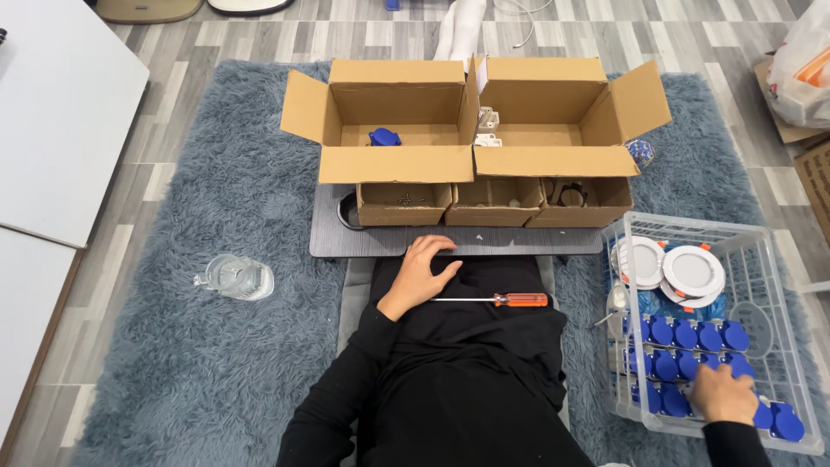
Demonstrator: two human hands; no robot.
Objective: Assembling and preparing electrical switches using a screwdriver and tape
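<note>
Grey shaggy rug (216,363) covers the floor where we sit. Our right hand (724,394) reaches into a clear plastic crate (782,259), its grip closing on blue caps (683,334) beneath the fingers. Our left hand (424,272) rests flat, fingers apart, on our lap; an orange-handled screwdriver (501,300) lies just right of it.

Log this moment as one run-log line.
left hand: flat on lap, by screwdriver | right hand: on blue caps in clear crate
</note>
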